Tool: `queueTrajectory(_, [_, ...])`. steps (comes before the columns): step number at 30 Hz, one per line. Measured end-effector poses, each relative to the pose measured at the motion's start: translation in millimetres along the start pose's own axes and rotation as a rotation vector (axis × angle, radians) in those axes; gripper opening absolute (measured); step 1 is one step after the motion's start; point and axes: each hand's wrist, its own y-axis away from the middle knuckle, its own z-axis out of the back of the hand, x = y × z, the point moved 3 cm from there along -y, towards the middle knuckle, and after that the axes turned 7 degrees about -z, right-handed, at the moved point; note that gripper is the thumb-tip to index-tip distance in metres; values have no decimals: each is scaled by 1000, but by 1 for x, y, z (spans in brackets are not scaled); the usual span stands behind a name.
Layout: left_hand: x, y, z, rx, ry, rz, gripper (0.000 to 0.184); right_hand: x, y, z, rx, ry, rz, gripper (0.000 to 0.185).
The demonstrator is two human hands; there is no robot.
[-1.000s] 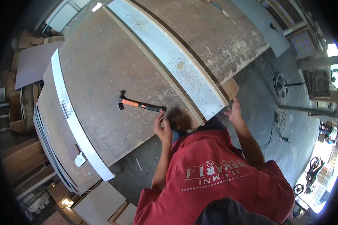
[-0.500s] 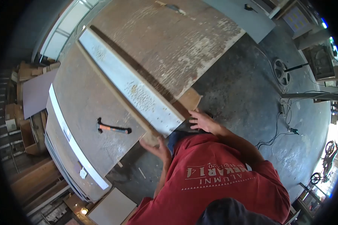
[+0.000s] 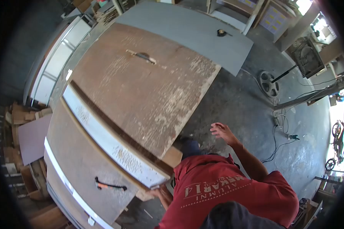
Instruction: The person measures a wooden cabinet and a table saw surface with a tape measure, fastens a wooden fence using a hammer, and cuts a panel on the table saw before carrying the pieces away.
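Note:
A long shallow wooden trough (image 3: 103, 137) with a white inner face and raised edges lies across the worn brown worktable (image 3: 118, 80). Patches of small pale bits (image 3: 126, 160) cover parts of its white face. My left hand (image 3: 156, 192) is at the trough's near end, by a small wood block (image 3: 143, 196); its fingers are partly hidden, so I cannot see whether it grips. My right hand (image 3: 221, 131) is in the air over the floor, fingers apart and holding nothing. A hammer (image 3: 110, 186) with an orange and black handle lies left of the trough.
A saw-like tool (image 3: 143, 57) lies toward the table's far side. Beyond is a grey sheet (image 3: 172, 28) with a dark tape-like object (image 3: 221, 33) on it. A long white strip (image 3: 70, 191) runs along the left. Cables (image 3: 273, 147) lie on the floor at right.
My right hand has left the trough's near end and moved out to the right, opening. My body leans further forward, and the view has shifted. My left hand stays by the near end.

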Motion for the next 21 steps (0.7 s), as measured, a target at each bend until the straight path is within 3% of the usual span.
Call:
queueTrajectory(2, [1, -2, -8, -67, -33, -50, 75, 24, -29, 29, -89, 66, 76, 36])
queueTrajectory(4, [2, -5, -25, -122, -83, -119, 73, 68, -51, 57, -423, 539, 528, 28])
queueTrajectory(10, [-12, 7, -61, -337, -282, -434, 72, 208, -139, 134, -576, 753, 833, 30])
queueTrajectory(12, [-21, 24, -73, -450, -345, -595, 73, 260, -175, 157, -654, 845, 806, 36])
queueTrajectory(14, [-31, 51, -87, -597, -404, -854, 74, 314, -212, 178, -644, 891, 956, 44])
queueTrajectory(16, [-37, 85, -112, -820, -545, -1163, 75, 362, -267, 209, -614, 1022, 868, 57])
queueTrajectory(17, [-37, 100, -128, -940, -699, -1233, 76, 381, -291, 226, -626, 1099, 924, 62])
queueTrajectory(18, [-29, 99, -141, -981, -922, -1196, 65, 405, -309, 235, -637, 1174, 987, 68])
queueTrajectory(19, [-22, 99, -154, -1024, -1142, -1165, 54, 422, -327, 247, -597, 1209, 917, 70])
queueTrajectory(20, [-18, 72, -141, -739, -1115, -1218, 59, 441, -335, 254, -558, 1248, 852, 72])
queueTrajectory(21, [20, 89, -193, -594, -814, -1436, 58, 456, -355, 265, -493, 1275, 837, 73])
